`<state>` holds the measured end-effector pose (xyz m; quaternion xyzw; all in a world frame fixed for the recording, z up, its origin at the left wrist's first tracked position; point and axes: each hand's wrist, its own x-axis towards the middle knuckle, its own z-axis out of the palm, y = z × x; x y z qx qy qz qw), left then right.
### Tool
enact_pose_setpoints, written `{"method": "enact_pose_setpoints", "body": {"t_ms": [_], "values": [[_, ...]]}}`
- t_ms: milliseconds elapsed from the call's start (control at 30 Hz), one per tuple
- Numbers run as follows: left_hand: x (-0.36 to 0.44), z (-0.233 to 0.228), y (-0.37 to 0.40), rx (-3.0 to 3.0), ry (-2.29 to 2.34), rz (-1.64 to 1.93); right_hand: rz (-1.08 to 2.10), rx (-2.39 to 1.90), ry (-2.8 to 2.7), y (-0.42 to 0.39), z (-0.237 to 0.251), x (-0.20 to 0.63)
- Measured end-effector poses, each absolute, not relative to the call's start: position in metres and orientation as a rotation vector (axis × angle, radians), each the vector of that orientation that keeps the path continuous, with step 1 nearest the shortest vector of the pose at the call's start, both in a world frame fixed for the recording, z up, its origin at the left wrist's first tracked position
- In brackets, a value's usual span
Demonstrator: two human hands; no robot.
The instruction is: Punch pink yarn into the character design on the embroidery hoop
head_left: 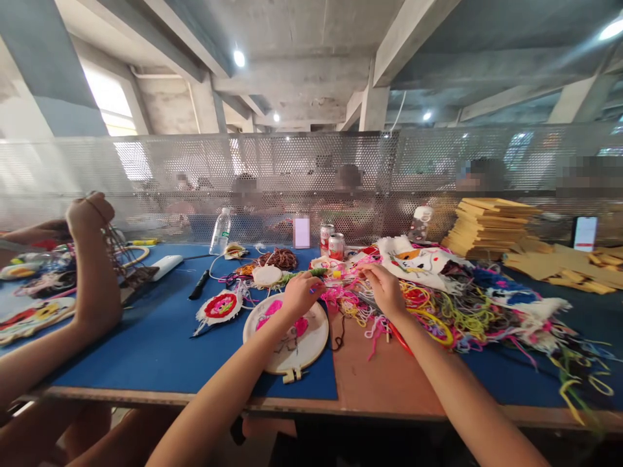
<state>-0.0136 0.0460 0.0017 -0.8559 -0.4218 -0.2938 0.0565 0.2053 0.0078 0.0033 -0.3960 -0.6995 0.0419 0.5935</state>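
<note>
My left hand [300, 297] is closed over the upper right of a round embroidery hoop [314, 347]. A slim tool [314, 290] with a bluish part shows at its fingers, mostly hidden. White cloth is stretched in the hoop, with bright pink stitched patches and dark drawn lines; its wooden screw clamp [293, 375] faces the table edge. To the right, my right hand [384, 288] is raised with its fingertips pinched at pink yarn [363, 263]. A tangled heap of coloured yarn [438, 318] lies beside and beyond this hand.
Left of the hoop lies a red stitched round patch [220, 306] and a black-handled tool [198, 285]. A bottle [220, 231], cans [335, 246] and stacked yellow boards [489, 227] stand farther back. A co-worker's arm [95, 279] holds dark strands at left. A perforated metal screen [292, 162] runs behind.
</note>
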Motion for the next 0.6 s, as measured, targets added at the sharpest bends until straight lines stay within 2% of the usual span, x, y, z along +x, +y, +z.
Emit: {"method": "enact_pose_setpoints", "body": {"t_ms": [600], "values": [[-0.0127, 0.0022, 0.0434, -2.603, -1.291, -0.871, 0.146, -0.889, -1.687, 0.0087, -0.0057, 0.1969]]}}
